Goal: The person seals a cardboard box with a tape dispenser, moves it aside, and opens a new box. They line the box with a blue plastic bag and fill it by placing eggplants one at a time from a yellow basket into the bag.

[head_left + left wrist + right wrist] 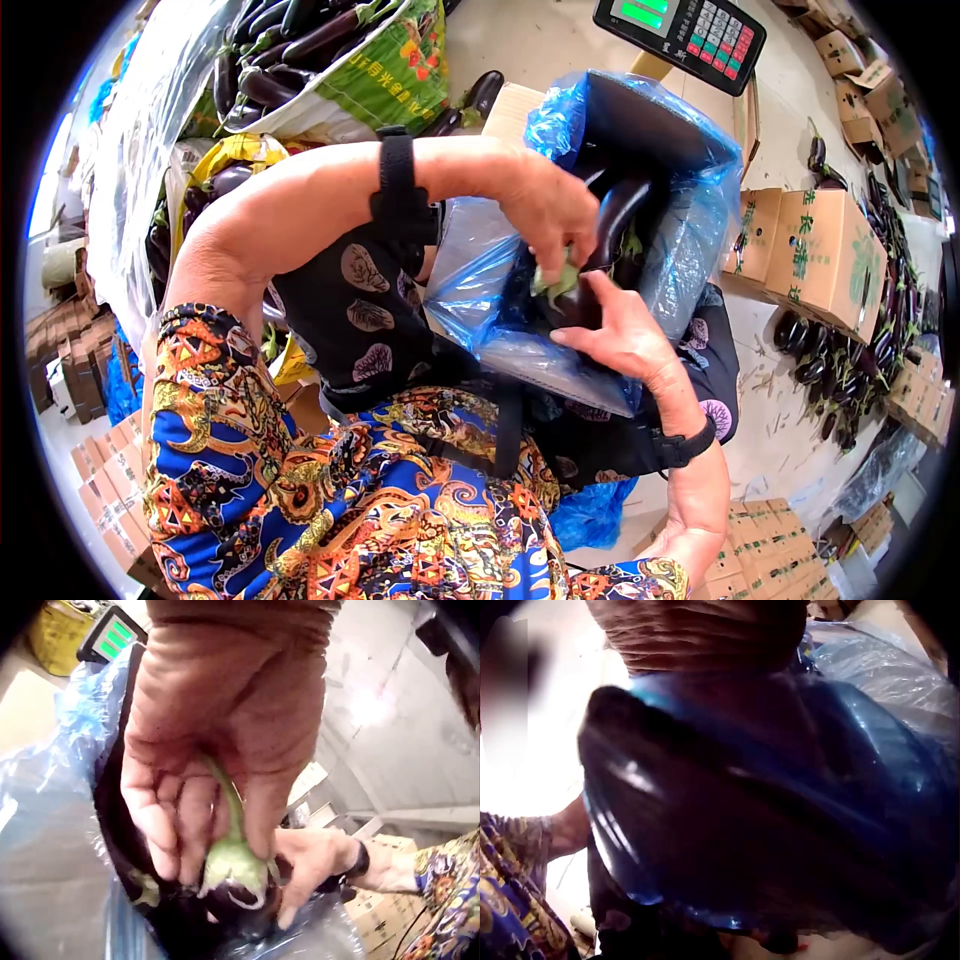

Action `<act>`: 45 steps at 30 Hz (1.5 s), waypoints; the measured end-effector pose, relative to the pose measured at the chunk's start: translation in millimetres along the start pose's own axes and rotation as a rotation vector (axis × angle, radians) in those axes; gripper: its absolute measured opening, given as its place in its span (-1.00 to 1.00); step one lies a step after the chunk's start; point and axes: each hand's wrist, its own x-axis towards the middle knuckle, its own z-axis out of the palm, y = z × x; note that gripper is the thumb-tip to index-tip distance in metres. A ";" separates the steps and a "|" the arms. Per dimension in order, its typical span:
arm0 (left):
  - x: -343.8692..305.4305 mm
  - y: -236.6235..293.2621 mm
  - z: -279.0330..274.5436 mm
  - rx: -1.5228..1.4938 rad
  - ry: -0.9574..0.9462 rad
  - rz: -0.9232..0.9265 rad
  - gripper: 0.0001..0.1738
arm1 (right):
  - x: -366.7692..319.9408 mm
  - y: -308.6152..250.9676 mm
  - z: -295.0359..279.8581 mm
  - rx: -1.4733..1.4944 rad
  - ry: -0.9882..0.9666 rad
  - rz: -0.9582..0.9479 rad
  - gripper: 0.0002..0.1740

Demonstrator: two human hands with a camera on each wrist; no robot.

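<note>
In the head view, a dark eggplant [578,306] with a green cap lies inside a box lined with blue plastic [690,245]. My left hand [548,205] pinches it at the cap. The left wrist view shows its green stem [231,802] running into the palm, with the left fingers and thumb [259,817] round the cap. My right hand [625,335] grips the same eggplant's body, thumb on one side and fingers on the other. More eggplants [622,212] lie beside it in the box. Blue plastic [735,825] hides the right fingers in the right wrist view.
A scale display [685,35] stands beyond the box. An open green bag [385,75] of eggplants is at the upper left, above a yellow bag [262,150]. Cartons [825,255] and a heap of eggplants [850,365] are on the right. Stacked cartons [765,550] stand below.
</note>
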 end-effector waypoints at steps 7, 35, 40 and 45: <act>-30.9 0.1 -12.8 -0.606 0.648 0.081 0.04 | -17.6 -12.8 -12.9 0.946 0.137 -0.002 -0.19; 9.7 -34.6 32.5 -0.305 0.477 -0.230 -0.47 | -24.8 5.5 4.0 0.232 0.054 0.143 -0.37; -5.7 -6.9 21.2 -0.451 0.486 -0.427 -0.49 | -18.2 2.1 1.4 0.027 0.016 -0.083 -0.38; -55.3 16.1 -13.9 -0.472 0.549 -0.303 -0.46 | -34.1 -25.8 -42.8 0.248 0.132 -0.022 -0.42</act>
